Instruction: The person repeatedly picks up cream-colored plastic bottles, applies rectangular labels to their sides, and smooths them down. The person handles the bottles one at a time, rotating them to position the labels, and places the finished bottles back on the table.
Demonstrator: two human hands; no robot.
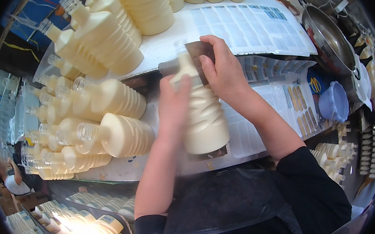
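Observation:
A cream ribbed plastic bottle [205,129] with a clear threaded neck is in front of me, its neck pointing away. At its left shoulder is my left hand [173,102], smeared by motion, with the thumb over the bottle's front; the other fingers are hidden. My right hand [228,70] pinches a thin dark brown sheet [200,54] between thumb and fingers, against the right side of the bottle's neck and shoulder. Another dark, blurred piece [168,67] shows left of the neck; whether it belongs to the same sheet I cannot tell.
Several similar bottles [118,96] crowd the left of the worktable, more [147,8] on a raised board. Printed label sheets [242,26] lie at the back and right. A lilac bucket [333,102] and metal pan [331,35] are far right; crated bottles [78,226] lower left.

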